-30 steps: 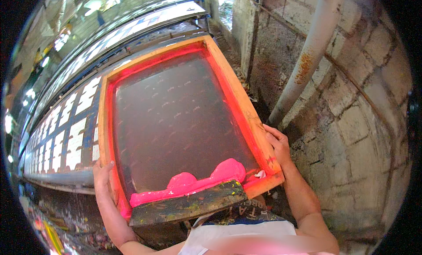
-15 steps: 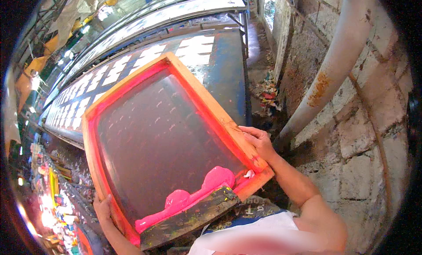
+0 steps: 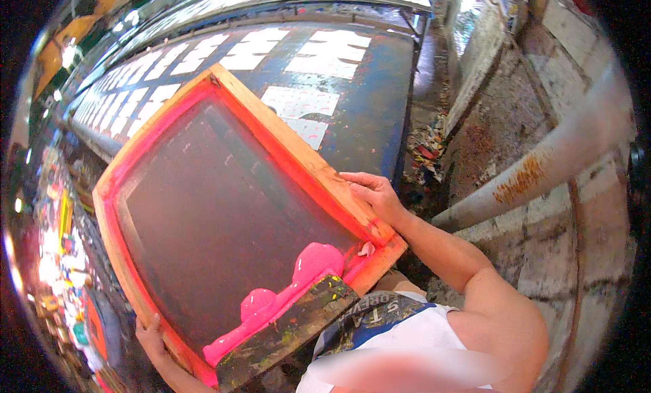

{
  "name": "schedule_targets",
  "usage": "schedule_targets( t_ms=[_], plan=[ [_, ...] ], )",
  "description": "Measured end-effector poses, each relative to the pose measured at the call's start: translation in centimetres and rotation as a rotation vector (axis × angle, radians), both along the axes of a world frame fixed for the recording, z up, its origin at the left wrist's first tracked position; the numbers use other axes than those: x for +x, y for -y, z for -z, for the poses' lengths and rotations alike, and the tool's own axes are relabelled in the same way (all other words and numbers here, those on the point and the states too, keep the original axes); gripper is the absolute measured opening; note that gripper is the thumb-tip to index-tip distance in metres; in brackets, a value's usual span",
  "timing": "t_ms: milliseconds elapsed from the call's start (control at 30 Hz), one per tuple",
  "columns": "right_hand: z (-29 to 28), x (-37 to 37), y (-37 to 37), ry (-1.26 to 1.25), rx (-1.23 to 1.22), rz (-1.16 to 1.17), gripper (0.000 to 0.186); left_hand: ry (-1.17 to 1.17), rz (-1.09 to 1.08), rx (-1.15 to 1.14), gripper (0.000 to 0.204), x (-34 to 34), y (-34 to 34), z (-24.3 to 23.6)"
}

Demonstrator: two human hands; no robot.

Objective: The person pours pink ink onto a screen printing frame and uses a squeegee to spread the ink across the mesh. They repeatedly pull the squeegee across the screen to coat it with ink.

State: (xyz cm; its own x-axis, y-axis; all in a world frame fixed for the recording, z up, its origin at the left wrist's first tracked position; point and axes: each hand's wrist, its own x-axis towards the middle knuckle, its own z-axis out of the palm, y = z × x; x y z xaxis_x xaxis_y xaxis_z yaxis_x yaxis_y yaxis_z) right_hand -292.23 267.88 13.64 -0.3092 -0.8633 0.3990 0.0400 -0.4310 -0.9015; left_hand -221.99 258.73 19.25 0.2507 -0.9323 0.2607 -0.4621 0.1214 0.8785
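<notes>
Askew between two hands, a framed screen [image 3: 296, 145] loaded with pink paste [image 3: 271, 307]

The framed screen is held at a slant in front of the person, its far end overlapping the near side of a long table [image 3: 371, 122] in view; whether the two touch cannot be told. Its wooden rails are stained red along their inner sides, around a dark mesh [image 3: 217, 210].

The left hand [image 3: 150, 335] grasps the left rail close to the screen's near left corner, a fingertip showing over the outer edge and the rest partly hidden. The right hand [image 3: 375, 193] grasps the right rail toward the near right corner, fingers stretched along the upper face; the thumb's place cannot be made out.

Along the screen's near edge lies a dark, paint-flecked board [image 3: 288, 337], with the glossy pink paste heaped against its far side in two rounded lumps. A small white scrap [image 3: 367, 248] sits in the near right corner.

On the table, white sheets [image 3: 330, 52] run in rows toward the far left, short of the right edge. Past that edge, litter [image 3: 427, 151] covers the floor, and a rust-patched pipe [image 3: 522, 181] slants before a block wall [image 3: 519, 250].
</notes>
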Motion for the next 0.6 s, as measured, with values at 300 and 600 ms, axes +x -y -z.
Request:
schedule_targets(
  t_ms=[300, 600],
  plan=[
    [2.5, -8.3, 3.4, 0.161, 0.053, -0.394, 0.036, -0.058, -0.378, 0.065, 0.054, -8.8, -19.6, 0.4],
    [1.0, -7.7, 4.8, 0.092, 0.13, -0.612, 0.038, 0.04, -0.592, 0.097, 0.063, -11.6, -34.3, 2.3]
  ],
)
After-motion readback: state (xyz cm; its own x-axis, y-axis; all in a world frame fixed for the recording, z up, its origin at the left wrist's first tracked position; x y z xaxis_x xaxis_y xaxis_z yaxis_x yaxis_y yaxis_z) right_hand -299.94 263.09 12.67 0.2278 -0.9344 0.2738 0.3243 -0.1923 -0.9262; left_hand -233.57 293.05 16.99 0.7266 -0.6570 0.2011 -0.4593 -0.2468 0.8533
